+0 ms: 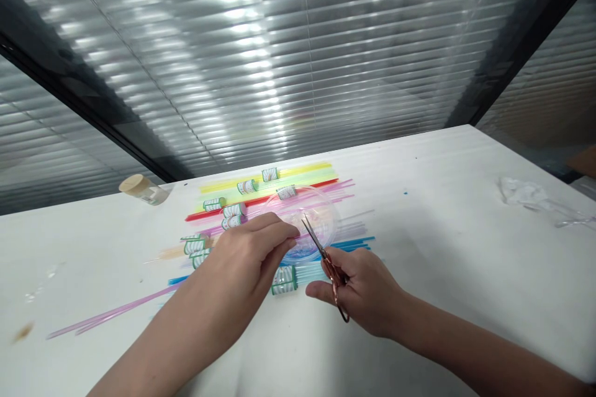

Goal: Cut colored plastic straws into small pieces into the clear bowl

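Note:
My left hand pinches a few thin purple plastic sticks. Their long ends trail out to the lower left past my forearm, and short tips show at my fingertips over a clear round bowl. In my right hand is a pair of scissors with copper-coloured handles. The blades point up and left, slightly apart, close to the stick tips. Small coloured bits lie in the bowl, mostly blue and pale ones.
Bundles of coloured sticks with patterned paper bands lie under and around the bowl, among them yellow sticks, red sticks and blue sticks. A lidded jar stands at the back left. Crumpled clear plastic lies on the right of the white table.

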`<state>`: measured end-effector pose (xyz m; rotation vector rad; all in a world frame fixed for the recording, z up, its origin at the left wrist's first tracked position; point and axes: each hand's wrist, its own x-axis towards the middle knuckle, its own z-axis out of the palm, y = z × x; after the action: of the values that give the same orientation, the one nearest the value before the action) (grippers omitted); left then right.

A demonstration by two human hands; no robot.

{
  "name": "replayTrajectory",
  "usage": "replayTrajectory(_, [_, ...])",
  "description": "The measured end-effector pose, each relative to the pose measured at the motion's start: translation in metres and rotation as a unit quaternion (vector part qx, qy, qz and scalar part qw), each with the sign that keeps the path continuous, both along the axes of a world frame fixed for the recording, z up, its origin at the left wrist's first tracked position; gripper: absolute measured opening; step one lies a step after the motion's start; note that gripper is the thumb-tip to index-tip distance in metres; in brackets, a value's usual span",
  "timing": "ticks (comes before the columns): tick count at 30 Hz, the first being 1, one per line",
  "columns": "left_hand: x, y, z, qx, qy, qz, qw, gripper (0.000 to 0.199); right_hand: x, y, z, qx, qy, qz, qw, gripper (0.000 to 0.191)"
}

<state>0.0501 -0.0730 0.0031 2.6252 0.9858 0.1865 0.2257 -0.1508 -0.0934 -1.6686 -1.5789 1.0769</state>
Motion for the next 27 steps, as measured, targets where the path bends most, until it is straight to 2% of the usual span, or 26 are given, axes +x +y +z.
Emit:
replayTrajectory(9, [-0.0002, -0.0004, 0.0016, 0.002, -0.008, -0.004, 1.000, 0.024, 0.0000, -0.0004, -0.0036, 0.038, -0.010, -0.002, 0.999, 0.052])
replayTrajectory(14, [-0.0009, -0.0006, 0.0018, -0.010, -0.008, -0.006, 1.000, 0.024, -0.0004, 0.0009, -0.0039, 0.031, -0.007, -0.006, 0.999, 0.050])
replayTrajectory(20, [-0.0003, -0.0023, 0.0033, -0.036, -0.002, 0.000, 0.999, 0.024, 0.0006, -0.0008, -0.0021, 0.004, 0.051, 0.005, 0.999, 0.051])
replayTrajectory(27, [-0.0017, -0.0036, 0.0040, -0.053, -0.004, 0.002, 0.999, 0.021, 0.0006, 0.0001, 0.0013, 0.015, -0.010, -0.006, 1.000, 0.059])
